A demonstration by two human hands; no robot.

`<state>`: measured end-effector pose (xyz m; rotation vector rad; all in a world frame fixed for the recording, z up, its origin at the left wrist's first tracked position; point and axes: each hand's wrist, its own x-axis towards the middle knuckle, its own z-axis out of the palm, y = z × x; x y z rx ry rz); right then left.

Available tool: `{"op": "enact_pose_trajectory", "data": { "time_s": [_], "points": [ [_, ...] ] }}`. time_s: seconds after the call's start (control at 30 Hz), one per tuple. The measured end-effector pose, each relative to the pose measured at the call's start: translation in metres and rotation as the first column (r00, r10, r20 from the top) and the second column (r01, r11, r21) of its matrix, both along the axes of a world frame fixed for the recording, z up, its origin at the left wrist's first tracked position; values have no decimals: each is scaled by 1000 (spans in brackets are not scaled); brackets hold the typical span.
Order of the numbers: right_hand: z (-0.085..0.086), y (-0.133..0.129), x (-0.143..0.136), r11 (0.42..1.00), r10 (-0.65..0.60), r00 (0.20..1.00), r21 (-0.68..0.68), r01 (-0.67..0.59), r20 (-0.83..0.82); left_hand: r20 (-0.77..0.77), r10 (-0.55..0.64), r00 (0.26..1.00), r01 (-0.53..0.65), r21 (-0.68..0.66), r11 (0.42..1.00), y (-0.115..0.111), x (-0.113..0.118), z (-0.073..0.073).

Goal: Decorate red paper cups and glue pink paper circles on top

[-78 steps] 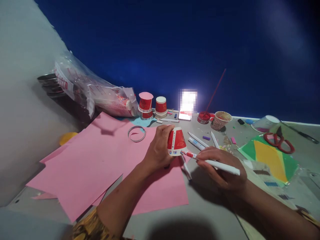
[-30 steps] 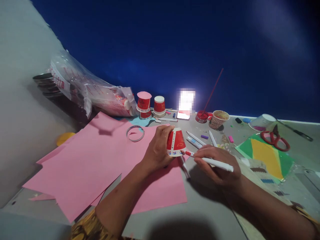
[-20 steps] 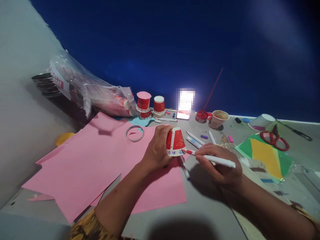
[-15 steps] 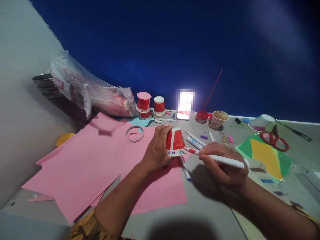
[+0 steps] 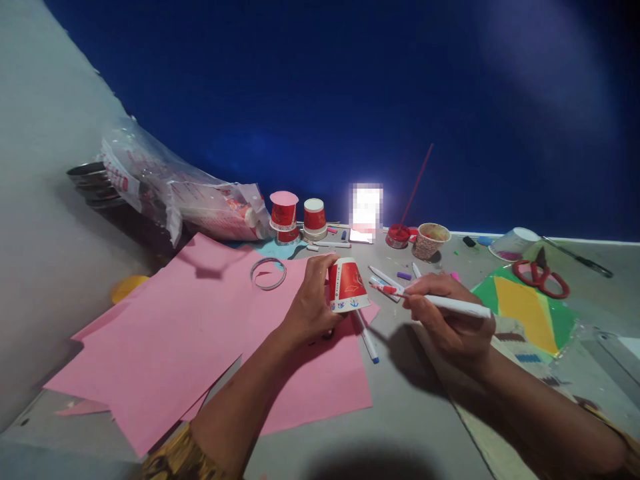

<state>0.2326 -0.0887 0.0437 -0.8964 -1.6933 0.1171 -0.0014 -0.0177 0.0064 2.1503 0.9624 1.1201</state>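
A red paper cup [image 5: 349,283] is upside down in my left hand [image 5: 311,297], whose fingers wrap round its side. Small blue marks run along its white rim band. My right hand [image 5: 447,323] is closed on a white marker pen [image 5: 453,306] with a red tip end. That tip points left toward the cup and stands apart from it. Behind the tip, other markers [image 5: 385,275] lie on the table. A blue-ended marker [image 5: 369,343] rests below the cup, beside the pink paper [image 5: 320,387].
Large pink sheets [image 5: 165,333] cover the left, with a tape ring [image 5: 269,273] on them. Behind stand stacked red cups [image 5: 284,213], another red cup [image 5: 315,217], a lit phone [image 5: 366,210], a red paint pot [image 5: 398,237] and a speckled cup [image 5: 430,241]. Red-handled scissors [image 5: 543,275] lie right.
The marker's tip has moved away from the cup's rim, so a gap now shows between them. The cup has tilted slightly in my left hand, and the whole view has shifted a little.
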Motion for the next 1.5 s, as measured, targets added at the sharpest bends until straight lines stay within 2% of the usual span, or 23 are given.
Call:
{"op": "enact_pose_trajectory", "data": {
  "time_s": [0.1, 0.2, 0.27, 0.37, 0.47, 0.57, 0.67, 0.73, 0.9, 1.0, 1.13, 1.23, 1.37, 1.43, 1.5],
  "points": [
    [-6, 8, 3, 999, -33, 999, -17, 33, 21, 13, -7, 1000, 8, -60, 998, 3, -1, -2],
    [-12, 18, 6, 980, -34, 999, -194, 36, 17, 60, -35, 998, 44, -166, 985, 4, -3, -3],
    [-16, 24, 8, 935, -18, 999, -353, 7, -28, 118, -55, 991, 82, -242, 967, 4, -2, -3],
    [-21, 30, 12, 845, 47, 987, -520, -122, -154, 235, -87, 968, 165, -335, 928, 0, 0, -2],
    [-26, 34, 17, 770, 154, 967, -589, -245, -201, 346, -112, 931, 254, -400, 881, -6, 5, 1],
    [-32, 37, 21, 743, 225, 958, -605, -288, -179, 404, -116, 907, 306, -445, 841, -10, 9, 3],
    [-34, 38, 23, 758, 239, 962, -593, -271, -134, 409, -123, 904, 317, -451, 834, -12, 10, 3],
    [-33, 38, 25, 791, 246, 968, -566, -234, -57, 374, -141, 917, 309, -438, 844, -11, 9, 3],
    [-30, 40, 28, 892, 235, 944, -438, -114, 232, 156, -193, 969, 239, -375, 896, -9, 2, 6],
    [-31, 41, 28, 908, 257, 918, -401, -122, 301, 66, -235, 970, 242, -377, 894, -9, -1, 9],
    [-31, 40, 26, 912, 281, 903, -384, -145, 325, 30, -235, 971, 229, -372, 899, -9, -2, 13],
    [-27, 38, 24, 931, 244, 921, -339, -134, 305, -20, -195, 981, 177, -335, 926, -7, -2, 13],
    [-27, 39, 23, 978, 121, 935, -203, -54, 335, -47, -94, 994, 81, -236, 968, -2, -3, 9],
    [-33, 41, 23, 976, 119, 895, -214, -27, 429, -27, 0, 1000, -5, -176, 984, 0, -3, 7],
    [-42, 43, 23, 949, 166, 813, -315, 23, 559, 5, 118, 993, -116, -127, 985, 2, -3, 5]
  ]
}}
